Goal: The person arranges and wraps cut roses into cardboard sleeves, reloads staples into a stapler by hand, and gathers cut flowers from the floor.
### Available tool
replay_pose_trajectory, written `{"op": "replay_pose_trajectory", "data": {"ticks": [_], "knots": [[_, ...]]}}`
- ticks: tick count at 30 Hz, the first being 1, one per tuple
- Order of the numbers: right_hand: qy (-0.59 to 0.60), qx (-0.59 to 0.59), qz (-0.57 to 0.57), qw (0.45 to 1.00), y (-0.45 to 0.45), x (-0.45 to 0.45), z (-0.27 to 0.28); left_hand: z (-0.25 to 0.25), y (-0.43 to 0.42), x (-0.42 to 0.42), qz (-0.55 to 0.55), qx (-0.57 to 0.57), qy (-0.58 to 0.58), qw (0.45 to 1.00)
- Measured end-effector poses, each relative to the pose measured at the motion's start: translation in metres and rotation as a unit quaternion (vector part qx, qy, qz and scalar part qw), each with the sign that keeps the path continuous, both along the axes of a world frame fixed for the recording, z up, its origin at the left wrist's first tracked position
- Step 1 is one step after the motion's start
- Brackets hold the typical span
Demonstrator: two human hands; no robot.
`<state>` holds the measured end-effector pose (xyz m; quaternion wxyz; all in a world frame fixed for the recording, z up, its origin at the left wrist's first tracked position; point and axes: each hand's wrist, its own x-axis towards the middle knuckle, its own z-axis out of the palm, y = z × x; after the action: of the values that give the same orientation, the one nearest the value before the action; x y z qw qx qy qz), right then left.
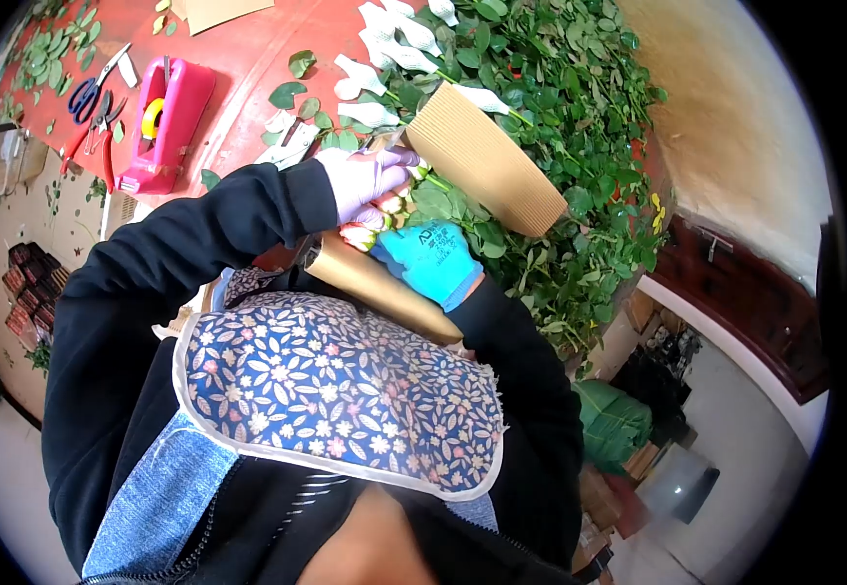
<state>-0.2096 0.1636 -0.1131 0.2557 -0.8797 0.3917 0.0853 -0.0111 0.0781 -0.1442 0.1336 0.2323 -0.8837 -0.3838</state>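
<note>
My left hand [360, 185], in a lilac glove, has its fingers curled over several pink and cream rose heads [391, 203]. Against the lower side of the same bunch, my right hand [433, 261] in a blue glove is closed round the roses; its fingertips are partly hidden. Green leaves [438, 203] of the bunch show between the hands. Corrugated cardboard [487, 161] stands tilted beyond the flowers, and a brown cardboard flap [375, 288] lies on the near side, by my apron.
On the red table [248, 58] are a pink tape dispenser [168, 127], scissors [102, 83], red-handled pliers [102, 136] and a metal tool [289, 144]. White-wrapped flower heads [399, 49] lie beside a big heap of leafy stems [579, 146]. A green sack [611, 426] is at the lower right.
</note>
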Motion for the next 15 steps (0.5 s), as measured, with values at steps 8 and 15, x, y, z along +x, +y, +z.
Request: {"op": "replay_pose_trajectory", "data": {"ticks": [8,15], "knots": [[0.011,-0.019,-0.009,1.000,0.002,0.000,0.005,0.012,-0.002,0.001,-0.031,0.017,-0.052,0.998],[-0.071,-0.025,-0.035,0.997,0.000,-0.026,-0.005,0.029,0.001,-0.026,-0.023,0.154,-0.084,0.984]]}}
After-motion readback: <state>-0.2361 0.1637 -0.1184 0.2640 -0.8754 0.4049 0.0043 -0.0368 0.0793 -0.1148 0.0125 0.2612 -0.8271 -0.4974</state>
